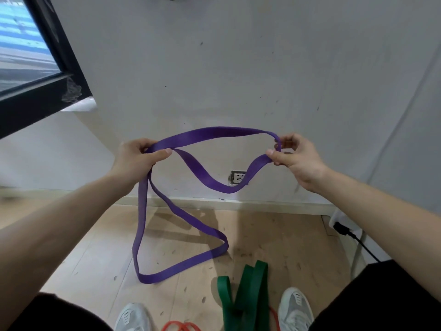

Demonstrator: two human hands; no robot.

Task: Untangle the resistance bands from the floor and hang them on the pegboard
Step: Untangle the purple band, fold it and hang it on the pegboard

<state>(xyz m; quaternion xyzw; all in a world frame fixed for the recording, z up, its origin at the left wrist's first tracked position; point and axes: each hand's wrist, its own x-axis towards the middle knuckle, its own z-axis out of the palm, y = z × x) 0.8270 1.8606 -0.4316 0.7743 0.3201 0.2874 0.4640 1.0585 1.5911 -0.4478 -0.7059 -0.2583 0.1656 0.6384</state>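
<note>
Head view, looking down: a purple resistance band (214, 132) is held up before a grey wall (238, 68); the left hand (136, 156) has its grip curled round one gathered end; the right hand (293, 154) pinches the other end between thumb and fingers; a long loop hangs from the left hand over the wooden floor (95, 247); a green band (248, 295) and a red band (181, 327) lie between two grey shoes (296, 306).
</note>
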